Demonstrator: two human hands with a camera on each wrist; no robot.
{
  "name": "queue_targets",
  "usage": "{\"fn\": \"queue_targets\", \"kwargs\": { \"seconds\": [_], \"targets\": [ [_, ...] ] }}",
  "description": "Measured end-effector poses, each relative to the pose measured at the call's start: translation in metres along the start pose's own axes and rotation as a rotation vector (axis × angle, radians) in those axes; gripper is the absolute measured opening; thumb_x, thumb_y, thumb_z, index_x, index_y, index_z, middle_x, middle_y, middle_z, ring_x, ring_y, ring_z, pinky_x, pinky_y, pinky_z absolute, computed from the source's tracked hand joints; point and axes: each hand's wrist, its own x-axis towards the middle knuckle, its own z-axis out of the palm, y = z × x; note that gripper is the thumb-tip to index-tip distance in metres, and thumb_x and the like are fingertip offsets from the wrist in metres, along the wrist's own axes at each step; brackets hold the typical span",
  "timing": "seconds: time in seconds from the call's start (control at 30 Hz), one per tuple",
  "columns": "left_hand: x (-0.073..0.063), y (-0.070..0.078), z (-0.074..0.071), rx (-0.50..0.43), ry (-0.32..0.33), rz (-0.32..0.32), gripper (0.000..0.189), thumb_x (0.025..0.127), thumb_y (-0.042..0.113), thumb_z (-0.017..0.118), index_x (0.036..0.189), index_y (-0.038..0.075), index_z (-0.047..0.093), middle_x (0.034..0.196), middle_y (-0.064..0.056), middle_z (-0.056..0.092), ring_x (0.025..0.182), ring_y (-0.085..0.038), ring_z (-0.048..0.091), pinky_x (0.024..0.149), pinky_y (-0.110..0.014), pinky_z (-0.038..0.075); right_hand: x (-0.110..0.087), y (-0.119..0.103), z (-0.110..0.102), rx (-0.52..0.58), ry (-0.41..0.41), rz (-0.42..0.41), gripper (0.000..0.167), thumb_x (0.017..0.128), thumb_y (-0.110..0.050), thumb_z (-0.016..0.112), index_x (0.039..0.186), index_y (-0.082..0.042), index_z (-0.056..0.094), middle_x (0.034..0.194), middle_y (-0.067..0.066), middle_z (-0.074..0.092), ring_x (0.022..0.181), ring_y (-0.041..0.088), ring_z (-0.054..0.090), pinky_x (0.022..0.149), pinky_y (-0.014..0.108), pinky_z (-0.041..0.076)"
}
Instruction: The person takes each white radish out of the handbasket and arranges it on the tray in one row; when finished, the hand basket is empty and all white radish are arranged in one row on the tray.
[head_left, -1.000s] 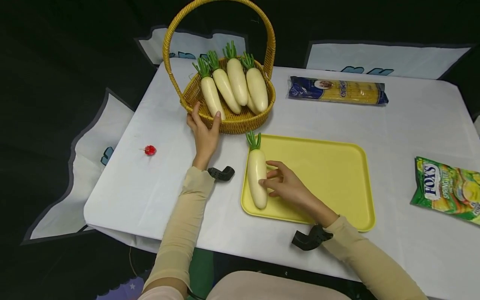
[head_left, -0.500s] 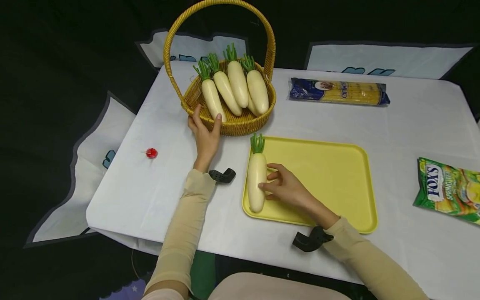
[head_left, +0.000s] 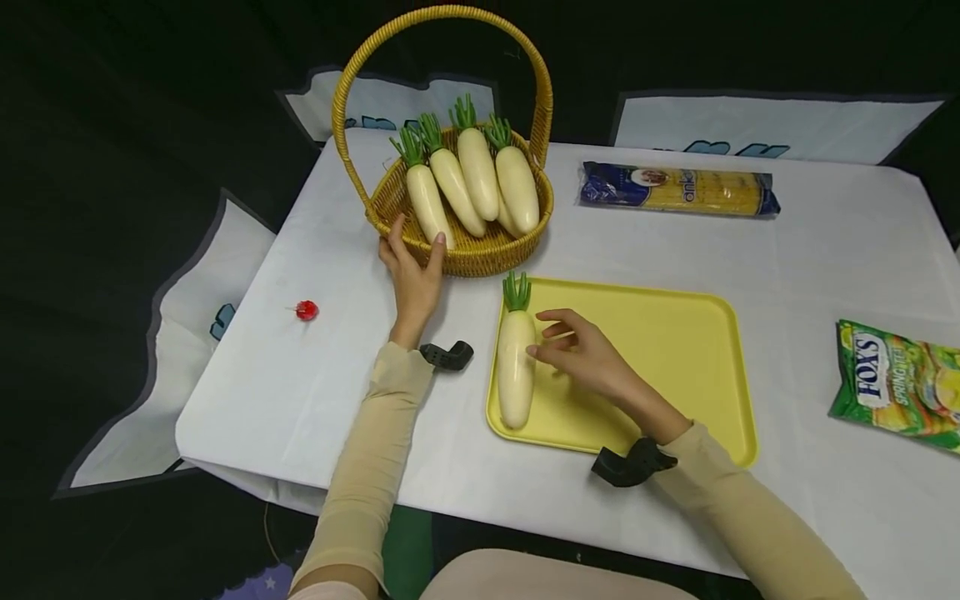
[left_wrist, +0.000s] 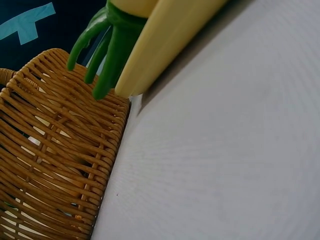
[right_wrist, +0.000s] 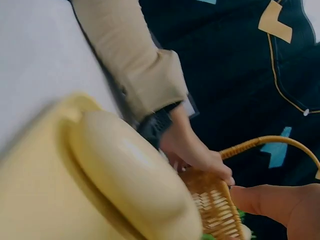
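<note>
In the head view, my left hand (head_left: 417,287) holds the near rim of a wicker basket (head_left: 480,263), its thumb and fingertips at the edge. Several white radishes (head_left: 477,171) with green tops lean inside the basket. One more white radish (head_left: 516,371) lies lengthwise along the left side of a yellow tray (head_left: 637,358). Just right of this radish is my right hand (head_left: 585,354), fingers loosely bent and apart from it, the thumb tip very close to its side. The right wrist view shows the radish (right_wrist: 135,170) up close, with the left hand (right_wrist: 195,150) at the basket behind.
A pack of spaghetti (head_left: 678,190) lies at the back of the white-covered table (head_left: 270,400). To the right is a green candy bag (head_left: 896,383), and a red lollipop (head_left: 306,311) lies at the left. The basket's tall handle (head_left: 442,12) arches over the radishes.
The right hand has let go of the radish and drawn slightly away from it. That radish has straightened along the tray's left side. The left hand stays on the basket.
</note>
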Motion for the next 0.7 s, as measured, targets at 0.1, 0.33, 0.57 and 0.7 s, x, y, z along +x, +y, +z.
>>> {"fn": "queue_targets", "kwargs": {
  "seconds": [0.1, 0.33, 0.57, 0.7],
  "targets": [
    [0.000, 0.000, 0.000, -0.001, -0.001, 0.000, 0.074, 0.083, 0.061, 0.046, 0.142, 0.030, 0.014, 0.149, -0.019, -0.007, 0.136, -0.041, 0.012, 0.105, -0.057, 0.021, 0.008, -0.006, -0.007, -0.009, 0.032, -0.009, 0.055, 0.085, -0.025, 0.062, 0.133, -0.010, 0.041, 0.125, 0.017, 0.048, 0.109, 0.031, 0.051, 0.084, 0.038, 0.047],
    [0.000, -0.001, -0.001, 0.001, -0.004, 0.000, 0.073, 0.083, 0.061, 0.046, 0.142, 0.033, 0.013, 0.149, -0.019, -0.007, 0.136, -0.041, 0.011, 0.105, -0.057, 0.021, 0.032, -0.023, -0.023, 0.070, 0.081, -0.029, 0.055, 0.085, -0.023, 0.062, 0.134, -0.012, 0.039, 0.127, 0.018, 0.046, 0.113, 0.030, 0.049, 0.089, 0.042, 0.043],
    [-0.001, -0.001, -0.001, 0.010, -0.002, -0.007, 0.072, 0.083, 0.061, 0.046, 0.141, 0.035, 0.012, 0.148, -0.019, -0.006, 0.135, -0.041, 0.015, 0.104, -0.057, 0.023, 0.065, -0.045, -0.037, 0.036, 0.172, -0.102, 0.064, 0.082, -0.026, 0.065, 0.138, -0.014, 0.034, 0.127, 0.015, 0.046, 0.113, 0.028, 0.047, 0.091, 0.040, 0.043],
    [-0.001, -0.001, -0.001, 0.017, 0.001, 0.000, 0.072, 0.084, 0.060, 0.047, 0.142, 0.034, 0.013, 0.148, -0.019, -0.005, 0.135, -0.042, 0.015, 0.104, -0.057, 0.023, 0.082, -0.061, -0.041, -0.033, 0.211, -0.134, 0.069, 0.081, -0.025, 0.066, 0.140, -0.016, 0.032, 0.126, 0.013, 0.047, 0.111, 0.025, 0.047, 0.088, 0.036, 0.044]
  ]
}}
